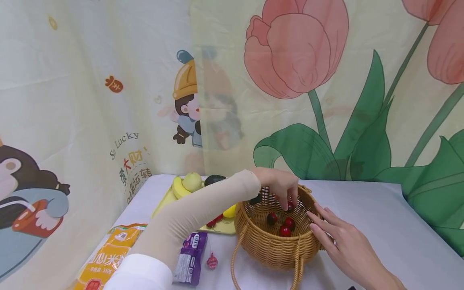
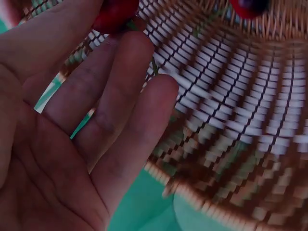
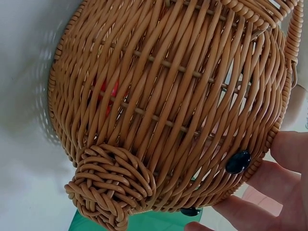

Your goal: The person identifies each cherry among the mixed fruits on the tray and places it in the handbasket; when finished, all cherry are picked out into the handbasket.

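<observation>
"What's the left grip (image 1: 280,185) got?"

"A dark red cherry (image 2: 115,14), pinched at the tips of thumb and fingers, with its green stem trailing past the others. It's inside the wicker basket (image 1: 272,253), just below the far rim."

"Any more in there?"

"Three loose cherries (image 1: 284,230) down at the bottom: two close together, the third just to the left of them."

"And the right grip (image 1: 340,233)? Clenched on anything?"

"No, it's loose. The fingers are stretched out, their tips resting against the basket's rim on the right side, near a shiny black bead (image 3: 238,161) set in the weave."

"The basket is on the counter (image 1: 362,201), isn't it?"

"Yes, on the white cover, with its handle (image 1: 299,257) hanging down the near side."

"I can see a yellow tray (image 1: 226,228) on the left, partly hidden by the sleeve (image 1: 192,217)."

"That one bears a banana (image 1: 178,187), a round pale green fruit (image 1: 192,182) and something dark behind the arm; I can't tell what."

"And nearer us?"

"A purple packet (image 1: 192,257) with a lollipop (image 1: 212,262) just beside it, then an orange packet (image 1: 112,249) farther left."
</observation>
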The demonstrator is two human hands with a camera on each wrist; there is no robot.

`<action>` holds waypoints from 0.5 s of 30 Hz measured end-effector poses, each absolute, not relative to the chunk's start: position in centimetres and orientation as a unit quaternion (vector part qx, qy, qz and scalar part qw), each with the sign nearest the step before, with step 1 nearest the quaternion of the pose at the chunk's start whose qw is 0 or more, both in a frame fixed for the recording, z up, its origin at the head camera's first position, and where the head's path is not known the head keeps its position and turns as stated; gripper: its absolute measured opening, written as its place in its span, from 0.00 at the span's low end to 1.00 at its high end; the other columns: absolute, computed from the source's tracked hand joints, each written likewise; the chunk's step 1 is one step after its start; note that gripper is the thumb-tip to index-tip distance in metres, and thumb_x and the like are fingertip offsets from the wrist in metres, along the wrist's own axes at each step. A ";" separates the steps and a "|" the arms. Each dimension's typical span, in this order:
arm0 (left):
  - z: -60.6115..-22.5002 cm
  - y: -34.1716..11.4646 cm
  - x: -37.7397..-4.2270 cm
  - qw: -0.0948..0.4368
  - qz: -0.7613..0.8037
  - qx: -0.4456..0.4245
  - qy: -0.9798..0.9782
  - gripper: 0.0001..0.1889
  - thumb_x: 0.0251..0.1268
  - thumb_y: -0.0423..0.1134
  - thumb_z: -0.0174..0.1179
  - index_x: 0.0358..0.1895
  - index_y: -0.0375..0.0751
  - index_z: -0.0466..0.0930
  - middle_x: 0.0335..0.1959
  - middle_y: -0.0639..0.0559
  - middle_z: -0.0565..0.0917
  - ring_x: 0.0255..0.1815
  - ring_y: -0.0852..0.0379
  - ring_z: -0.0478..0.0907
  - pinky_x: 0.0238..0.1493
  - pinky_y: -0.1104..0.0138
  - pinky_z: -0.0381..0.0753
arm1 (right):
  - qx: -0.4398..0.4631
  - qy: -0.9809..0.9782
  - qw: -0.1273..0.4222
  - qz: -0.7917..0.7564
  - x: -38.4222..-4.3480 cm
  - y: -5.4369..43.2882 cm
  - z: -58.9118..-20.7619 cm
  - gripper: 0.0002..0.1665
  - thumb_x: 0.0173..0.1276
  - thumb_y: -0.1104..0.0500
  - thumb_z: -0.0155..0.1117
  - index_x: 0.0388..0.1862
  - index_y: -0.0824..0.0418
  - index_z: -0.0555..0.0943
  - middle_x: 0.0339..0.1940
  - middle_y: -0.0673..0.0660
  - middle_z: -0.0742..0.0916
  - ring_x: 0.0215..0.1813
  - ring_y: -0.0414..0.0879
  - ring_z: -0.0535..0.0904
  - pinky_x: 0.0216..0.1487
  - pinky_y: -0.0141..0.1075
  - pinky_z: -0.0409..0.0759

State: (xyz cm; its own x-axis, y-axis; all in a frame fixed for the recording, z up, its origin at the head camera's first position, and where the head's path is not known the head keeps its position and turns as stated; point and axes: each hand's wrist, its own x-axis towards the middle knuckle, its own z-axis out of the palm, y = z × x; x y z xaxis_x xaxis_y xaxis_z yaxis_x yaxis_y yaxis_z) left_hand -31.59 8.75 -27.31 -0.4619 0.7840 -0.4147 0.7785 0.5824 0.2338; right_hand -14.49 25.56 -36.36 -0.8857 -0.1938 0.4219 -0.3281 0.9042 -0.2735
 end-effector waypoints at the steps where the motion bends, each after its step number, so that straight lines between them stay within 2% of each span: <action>1: -27.7 8.8 -31.5 0.244 0.003 0.460 0.854 0.16 0.62 0.38 0.72 0.54 0.51 0.90 0.46 0.57 0.91 0.39 0.61 0.87 0.41 0.72 0.87 | 0.136 -0.956 0.195 0.173 -14.5 25.5 -36.4 0.25 0.80 0.44 0.56 0.69 0.52 0.80 0.75 0.60 0.77 0.72 0.66 0.74 0.58 0.67 0.78; 8: -29.8 9.0 -31.6 0.233 0.000 0.485 0.843 0.17 0.61 0.38 0.73 0.53 0.50 0.90 0.49 0.58 0.91 0.44 0.67 0.84 0.43 0.77 0.84 | 0.135 -0.956 0.193 0.173 -14.5 25.7 -36.5 0.26 0.80 0.44 0.55 0.70 0.52 0.79 0.76 0.59 0.76 0.72 0.66 0.75 0.58 0.68 0.77; 15: -32.4 8.4 -31.6 0.202 -0.029 0.464 0.862 0.11 0.57 0.43 0.77 0.44 0.61 0.93 0.37 0.66 0.90 0.41 0.71 0.83 0.44 0.77 0.82 | 0.144 -0.952 0.207 0.173 -14.6 25.7 -36.7 0.25 0.79 0.45 0.58 0.69 0.52 0.80 0.75 0.58 0.77 0.71 0.66 0.76 0.59 0.67 0.77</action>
